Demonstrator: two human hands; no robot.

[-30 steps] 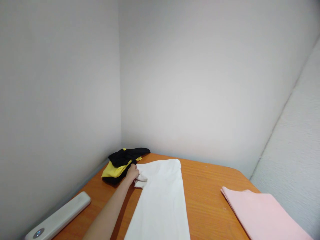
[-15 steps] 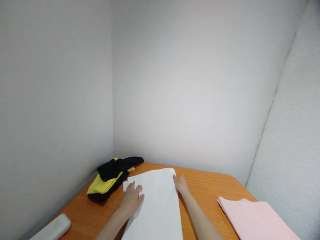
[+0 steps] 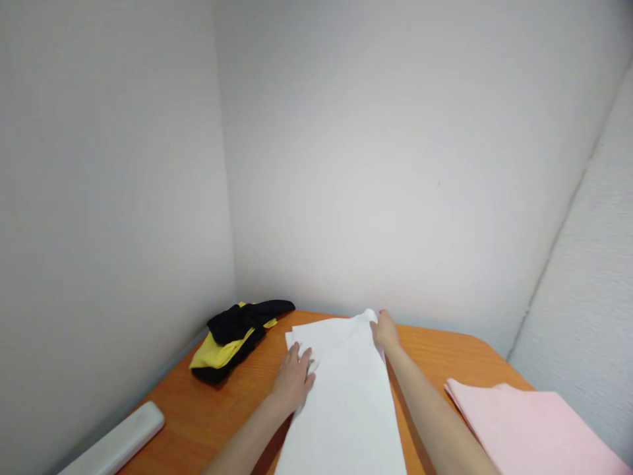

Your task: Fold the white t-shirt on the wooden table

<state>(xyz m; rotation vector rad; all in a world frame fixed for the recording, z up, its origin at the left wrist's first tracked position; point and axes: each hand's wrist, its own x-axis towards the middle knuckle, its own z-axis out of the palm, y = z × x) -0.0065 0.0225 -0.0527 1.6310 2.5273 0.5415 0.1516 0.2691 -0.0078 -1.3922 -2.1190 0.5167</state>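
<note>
A long white garment (image 3: 346, 389) lies folded lengthwise on the orange wooden table (image 3: 435, 356), running away from me. My left hand (image 3: 293, 377) rests flat on its left edge, fingers stretched out. My right hand (image 3: 384, 332) is at the far right corner of the garment, fingers closed on the fabric, and that corner is lifted slightly off the table.
A black and yellow garment (image 3: 235, 330) lies bunched in the far left corner by the wall. A folded pink cloth (image 3: 524, 425) sits at the right. A grey-white oblong device (image 3: 111, 443) lies at the near left edge. Walls enclose the table on three sides.
My right hand came in and took hold of the far right corner, which now lifts. My left hand let go of the fold and slid down the left edge, flat.
</note>
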